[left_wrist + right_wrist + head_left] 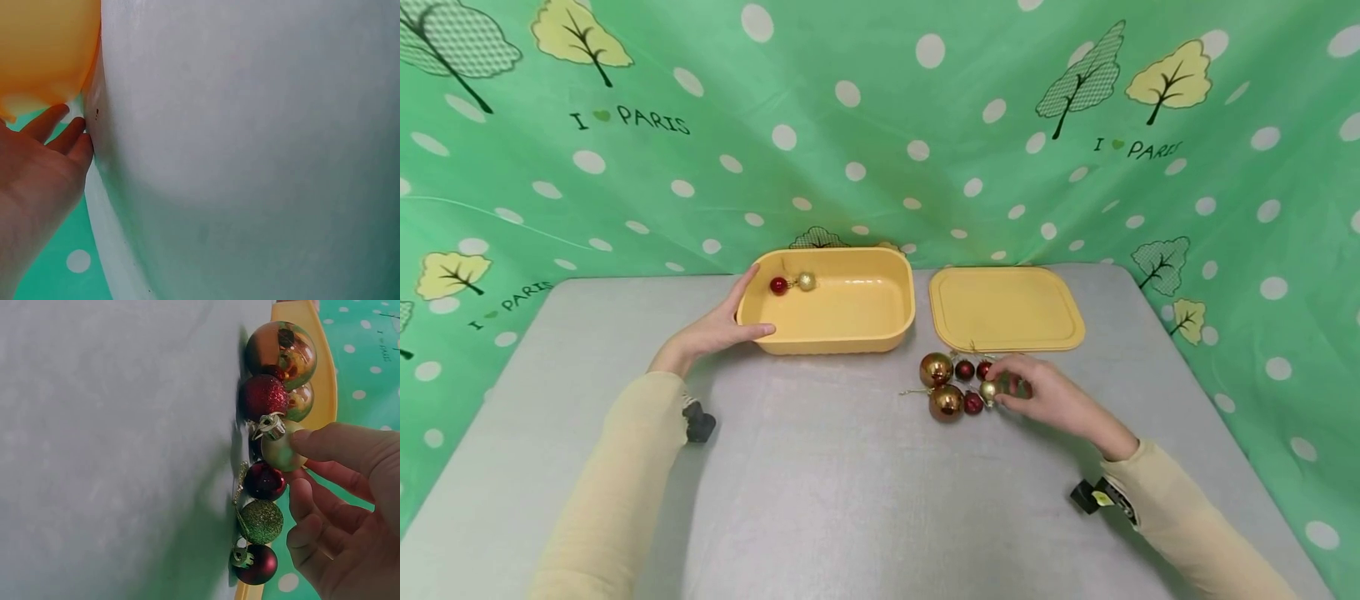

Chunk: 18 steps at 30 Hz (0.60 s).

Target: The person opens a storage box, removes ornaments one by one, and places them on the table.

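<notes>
A yellow plastic box [827, 343] stands on the grey table, with a small red bauble [778, 286] and a small gold bauble [807, 282] inside, toward its back left. My left hand [711, 331] holds the box's left end, thumb over the front rim and fingers along the outer side. With thumb and fingertips, my right hand [1048, 396] pinches a small pale gold bauble [282, 450]. Around it lie two large shiny copper-gold baubles [947, 403], several small dark red baubles [973, 403] and a glittery green-gold bauble [262, 522].
A flat yellow lid [1007, 308] lies right of the box, just behind the baubles. Green dotted cloth [880, 125] hangs behind the table [820, 483] and along its sides. Thin hanging loops stick out from some baubles.
</notes>
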Each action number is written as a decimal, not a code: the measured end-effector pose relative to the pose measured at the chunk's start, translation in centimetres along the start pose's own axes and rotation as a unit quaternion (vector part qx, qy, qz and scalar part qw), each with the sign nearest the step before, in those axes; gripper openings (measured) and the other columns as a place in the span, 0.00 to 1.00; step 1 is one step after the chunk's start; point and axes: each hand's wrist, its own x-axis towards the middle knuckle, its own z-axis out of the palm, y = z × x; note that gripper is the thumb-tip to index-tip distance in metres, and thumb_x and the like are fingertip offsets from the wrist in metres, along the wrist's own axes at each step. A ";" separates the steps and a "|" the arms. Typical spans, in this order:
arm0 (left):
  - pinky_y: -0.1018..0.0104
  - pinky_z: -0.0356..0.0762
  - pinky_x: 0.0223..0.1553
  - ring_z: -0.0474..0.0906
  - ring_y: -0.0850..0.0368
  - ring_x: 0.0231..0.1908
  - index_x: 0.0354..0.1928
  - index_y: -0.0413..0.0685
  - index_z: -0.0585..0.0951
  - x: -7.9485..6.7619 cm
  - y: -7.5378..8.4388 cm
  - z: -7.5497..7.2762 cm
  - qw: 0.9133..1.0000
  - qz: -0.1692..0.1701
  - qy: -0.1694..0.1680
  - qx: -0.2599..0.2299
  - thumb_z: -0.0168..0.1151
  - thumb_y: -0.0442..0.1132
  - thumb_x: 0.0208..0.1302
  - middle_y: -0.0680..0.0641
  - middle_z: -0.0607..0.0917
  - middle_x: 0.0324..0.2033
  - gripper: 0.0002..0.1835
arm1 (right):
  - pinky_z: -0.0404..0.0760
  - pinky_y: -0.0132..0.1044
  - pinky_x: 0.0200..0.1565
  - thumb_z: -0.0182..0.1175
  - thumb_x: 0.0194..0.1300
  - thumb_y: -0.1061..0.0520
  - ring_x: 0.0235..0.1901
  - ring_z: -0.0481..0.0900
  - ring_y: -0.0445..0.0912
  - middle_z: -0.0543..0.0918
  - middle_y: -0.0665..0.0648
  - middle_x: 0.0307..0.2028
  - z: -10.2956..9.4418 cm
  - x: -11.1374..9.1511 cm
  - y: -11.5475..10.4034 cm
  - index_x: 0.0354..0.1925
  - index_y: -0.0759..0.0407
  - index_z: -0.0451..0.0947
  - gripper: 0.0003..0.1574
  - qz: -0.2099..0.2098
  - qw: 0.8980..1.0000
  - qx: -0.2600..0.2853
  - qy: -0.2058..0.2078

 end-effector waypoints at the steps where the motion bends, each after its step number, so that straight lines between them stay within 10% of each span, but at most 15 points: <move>1: 0.39 0.36 0.68 0.31 0.40 0.72 0.75 0.63 0.29 0.2 -0.4 -0.1 1.000 0.000 0.000 0.000 0.67 0.39 0.60 0.43 0.29 0.74 0.59 | 0.77 0.33 0.26 0.68 0.52 0.72 0.28 0.74 0.39 0.81 0.52 0.37 0.1 0.0 0.0 0.43 0.61 0.79 0.19 -0.004 1.000 -0.005 0.000; 18: 0.38 0.36 0.68 0.32 0.38 0.72 0.76 0.58 0.30 -0.8 1.7 0.2 1.000 -0.001 -0.006 -0.009 0.67 0.37 0.60 0.41 0.30 0.74 0.59 | 0.78 0.35 0.29 0.68 0.52 0.71 0.28 0.75 0.41 0.81 0.53 0.36 0.8 0.0 0.1 0.42 0.62 0.80 0.17 -0.012 0.999 -0.040 -0.002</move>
